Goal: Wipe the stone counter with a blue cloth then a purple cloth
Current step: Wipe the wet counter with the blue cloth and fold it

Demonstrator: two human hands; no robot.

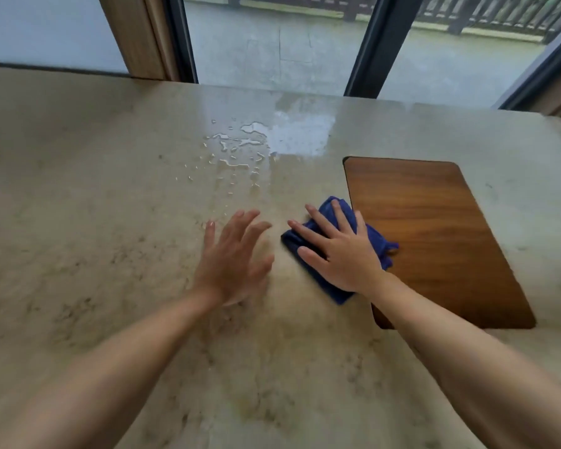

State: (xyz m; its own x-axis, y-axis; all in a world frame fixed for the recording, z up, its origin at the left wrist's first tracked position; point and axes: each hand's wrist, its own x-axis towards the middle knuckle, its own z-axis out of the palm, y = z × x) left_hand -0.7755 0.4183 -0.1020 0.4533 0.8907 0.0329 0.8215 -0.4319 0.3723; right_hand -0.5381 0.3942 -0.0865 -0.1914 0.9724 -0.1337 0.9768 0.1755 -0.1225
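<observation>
A: Forearms fill the bottom of the head view, both reaching forward over the stone counter (78, 189). Left hand (235, 257) is blurred, fingers spread and straight, holding nothing; whether the palm touches the stone I cannot tell.

B: And the right?

A: Right hand (337, 251) lies flat on the blue cloth (331, 209), fingers straight and fanned, pressing it down, not pinching. Cloth is bunched under the palm, its long axis running from near the wrist out past the fingertips. Its right edge laps onto the wooden board (434, 228), which lies just right of that hand.

B: Where is the work?

A: Water puddle and droplets (240, 147) sit ahead of both hands, forward and left of the cloth and nearly straight beyond the left hand's fingertips. Some drops trail back almost to the left fingertips. I judge the blue-cloth pass is in hand and the wet patch not yet wiped; the next stroke would need to push the cloth forward and leftward. The right hand carries the cloth, though the left is nearer the water.

B: Containers? Purple cloth?

A: No containers in view. No purple cloth in view either.
</observation>
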